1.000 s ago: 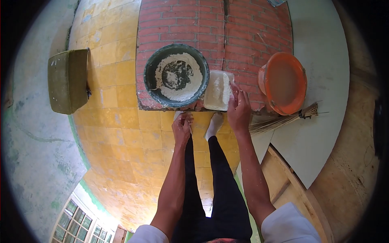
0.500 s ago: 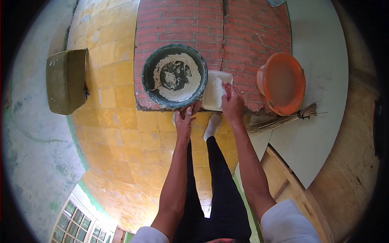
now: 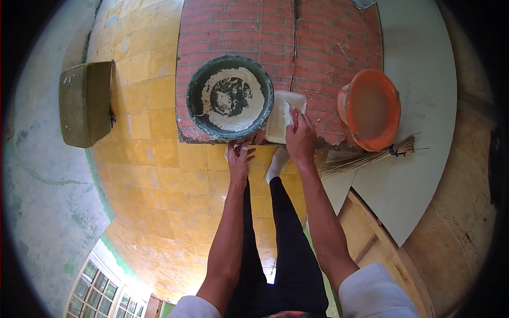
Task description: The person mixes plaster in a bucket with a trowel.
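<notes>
A dark green basin [image 3: 193,114] on the table holds a ring of pale, floury powder [image 3: 255,114], with its dark bottom showing in the middle. Against its right side sits a small whitish tray [image 3: 277,130] with white material inside. My right hand [image 3: 301,139] reaches over the tray's right side, fingers closed and pointing down at that white material; what they hold is hidden. Just below the basin's near rim, by the table edge, is my left hand [image 3: 239,161], its fingers apart and white residue on them.
An orange-red basin [image 3: 393,119] stands at the table's right, with a bundle of thin sticks [image 3: 366,159] below it. The table top [image 3: 328,47] has a red brick pattern. An olive-green box-like object [image 3: 85,105] is at left by the yellow tiled floor [image 3: 154,169].
My right hand has shifted slightly left and down at the tray, its fingers turned more downward. My left hand stays near the basin's near rim, with its fingers slightly more spread.
</notes>
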### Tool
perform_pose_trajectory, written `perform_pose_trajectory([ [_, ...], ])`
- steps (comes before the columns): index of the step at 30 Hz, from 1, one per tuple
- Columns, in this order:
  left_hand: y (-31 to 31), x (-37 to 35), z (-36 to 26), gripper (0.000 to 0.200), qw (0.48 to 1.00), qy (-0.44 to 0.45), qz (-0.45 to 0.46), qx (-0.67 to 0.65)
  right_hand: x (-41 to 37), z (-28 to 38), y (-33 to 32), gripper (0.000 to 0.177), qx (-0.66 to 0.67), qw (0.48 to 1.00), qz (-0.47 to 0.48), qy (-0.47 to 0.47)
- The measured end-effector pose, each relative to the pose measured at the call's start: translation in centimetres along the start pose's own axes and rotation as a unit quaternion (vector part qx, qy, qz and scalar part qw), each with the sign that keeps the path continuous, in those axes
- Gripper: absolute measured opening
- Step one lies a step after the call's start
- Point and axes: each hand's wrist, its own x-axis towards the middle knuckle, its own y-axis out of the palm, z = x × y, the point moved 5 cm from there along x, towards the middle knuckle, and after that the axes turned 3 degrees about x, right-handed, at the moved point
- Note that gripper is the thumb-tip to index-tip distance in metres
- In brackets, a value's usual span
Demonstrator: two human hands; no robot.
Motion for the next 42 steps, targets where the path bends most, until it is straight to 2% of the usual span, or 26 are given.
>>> perform_pose_trajectory([
  [2,0.0,0.1,-0.2,0.054,1.000,0.000,0.001,-0.001,0.3,-0.6,-0.1,0.044,-0.010,1.000,0.008,-0.006],
  [5,-0.3,0.1,-0.5,0.054,1.000,0.003,-0.008,-0.006,0.7,-0.4,-2.0,0.039,-0.030,0.998,-0.042,0.022],
  [7,-0.4,0.4,-0.3,0.057,1.000,-0.002,-0.004,-0.004,1.0,0.1,-3.0,0.044,-0.054,0.997,-0.048,0.038],
  [12,0.5,-0.3,-2.7,0.063,0.999,-0.014,-0.017,-0.033,1.3,-0.2,-2.9,0.044,-0.045,0.997,-0.062,0.017],
  [14,0.6,0.0,-3.6,0.078,0.990,-0.023,-0.045,-0.130,1.3,-0.1,-2.9,0.044,-0.044,0.998,-0.050,0.022],
  [18,0.4,1.0,-5.0,0.080,0.977,-0.017,-0.043,-0.208,1.1,0.7,-4.6,0.044,0.000,0.997,-0.071,0.013],
  [20,-0.1,1.4,-5.5,0.079,0.968,0.028,-0.082,-0.234,1.4,2.3,-4.8,0.045,0.039,0.996,-0.079,0.005],
  [22,-0.5,1.5,-5.8,0.082,0.969,0.026,-0.069,-0.236,2.1,4.6,-3.8,0.046,0.135,0.989,-0.043,-0.037],
  [23,-0.5,1.5,-5.9,0.085,0.969,0.025,-0.055,-0.240,2.6,5.7,-3.4,0.046,0.135,0.989,-0.042,-0.037],
  [25,-0.2,1.3,-6.1,0.086,0.972,0.027,-0.068,-0.223,4.0,8.7,-1.4,0.046,0.066,0.989,0.007,-0.134],
  [27,-0.1,1.1,-6.4,0.088,0.975,0.030,-0.083,-0.204,6.0,10.5,1.6,0.038,-0.022,0.986,0.039,-0.160],
  [29,-0.2,1.2,-6.4,0.086,0.979,0.034,-0.101,-0.175,7.7,11.2,6.0,0.026,-0.135,0.970,0.040,-0.198],
  [30,-0.3,1.2,-6.2,0.086,0.979,0.034,-0.103,-0.175,8.5,11.3,8.2,0.026,-0.135,0.970,0.042,-0.199],
  [32,-0.4,1.5,-5.7,0.082,0.975,0.027,-0.079,-0.203,8.9,12.3,12.2,0.019,-0.178,0.944,0.021,-0.276],
  [36,-0.2,1.0,-6.9,0.077,0.976,0.024,-0.075,-0.200,7.2,13.8,16.0,0.020,-0.181,0.935,0.077,-0.293],
  [38,-0.6,1.8,-5.9,0.071,0.983,0.006,-0.061,-0.172,4.4,13.7,16.9,0.021,-0.149,0.906,0.154,-0.365],
  [40,-0.9,2.2,-5.5,0.070,0.984,0.023,-0.058,-0.170,3.0,13.0,16.8,0.018,-0.135,0.900,0.152,-0.385],
  [41,-1.1,2.3,-5.5,0.068,0.984,0.039,-0.053,-0.166,2.6,12.3,16.5,0.014,-0.118,0.893,0.209,-0.380],
  [42,-1.2,2.3,-5.5,0.068,0.983,0.039,-0.055,-0.168,2.3,11.8,16.1,0.017,-0.100,0.883,0.266,-0.373],
])
